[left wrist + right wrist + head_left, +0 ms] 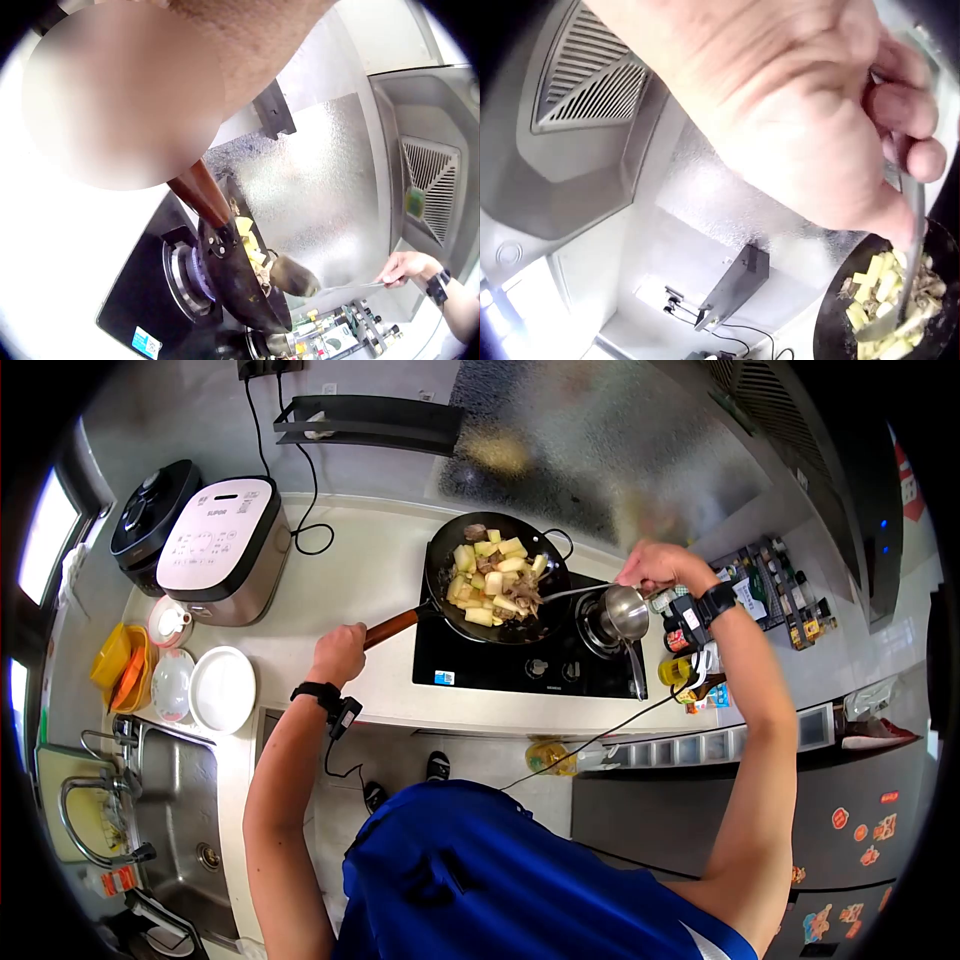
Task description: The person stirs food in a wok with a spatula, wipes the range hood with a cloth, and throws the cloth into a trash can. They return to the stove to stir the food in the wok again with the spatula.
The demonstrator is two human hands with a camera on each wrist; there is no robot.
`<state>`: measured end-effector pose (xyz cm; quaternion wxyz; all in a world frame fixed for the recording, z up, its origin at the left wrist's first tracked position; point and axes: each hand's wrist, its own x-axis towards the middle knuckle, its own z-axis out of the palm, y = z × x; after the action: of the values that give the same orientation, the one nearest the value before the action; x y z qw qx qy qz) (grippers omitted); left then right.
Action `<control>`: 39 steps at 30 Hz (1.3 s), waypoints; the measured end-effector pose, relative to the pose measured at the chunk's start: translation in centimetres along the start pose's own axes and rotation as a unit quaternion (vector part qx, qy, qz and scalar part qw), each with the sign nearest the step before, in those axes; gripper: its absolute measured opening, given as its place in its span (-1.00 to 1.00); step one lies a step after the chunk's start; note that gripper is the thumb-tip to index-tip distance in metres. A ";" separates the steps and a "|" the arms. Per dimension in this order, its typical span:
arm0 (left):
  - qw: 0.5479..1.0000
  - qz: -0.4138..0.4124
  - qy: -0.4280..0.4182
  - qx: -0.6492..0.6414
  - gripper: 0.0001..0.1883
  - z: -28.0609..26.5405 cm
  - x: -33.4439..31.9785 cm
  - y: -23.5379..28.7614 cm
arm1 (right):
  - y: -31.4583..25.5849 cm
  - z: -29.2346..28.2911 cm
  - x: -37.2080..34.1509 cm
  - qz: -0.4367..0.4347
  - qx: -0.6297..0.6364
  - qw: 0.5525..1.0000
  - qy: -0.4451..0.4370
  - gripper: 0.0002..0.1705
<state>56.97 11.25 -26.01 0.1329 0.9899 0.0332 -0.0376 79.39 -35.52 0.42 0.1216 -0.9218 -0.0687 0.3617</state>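
Note:
My left hand (340,653) grips the brown wooden handle (393,628) of a black wok (440,565) on the left burner. Inside the wok lie pale yellow-white vegetable chunks and browned meat pieces (490,580). To the right, my right hand (662,567) holds the long thin metal handle of a spatula (580,591). The spatula's blade (881,328) is over the food in the right wrist view. Just below that hand, a steel ladle (626,613) rests above the right burner. In the left wrist view a bluish flame (196,274) burns under the wok.
Sauce bottles and a spice rack (790,595) stand right of the black stove (480,672). A rice cooker (225,545), a white plate (222,690) and yellow baskets (112,658) are on the left counter, with a sink (180,800) nearer me. The range hood (431,195) overhangs the right side.

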 end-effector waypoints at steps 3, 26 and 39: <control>1.000 -0.003 -0.008 -0.003 -0.81 -0.2 0.1 0.3 | -3.3 -1.0 0.2 -0.027 -0.280 0.959 0.033 -0.68; 1.000 -0.007 -0.010 0.005 -0.82 0.2 0.2 0.1 | 3.6 14.2 12.3 -0.017 -0.067 0.961 0.268 -0.67; 1.000 -0.005 -0.020 0.003 -0.80 -0.1 0.2 0.0 | 3.5 14.1 3.6 -0.127 -0.312 0.862 0.380 -0.77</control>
<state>57.21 11.27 -25.89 0.1301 0.9892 0.0355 -0.0577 72.46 -35.61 -12.86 -0.1109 -0.9608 -0.2427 -0.0755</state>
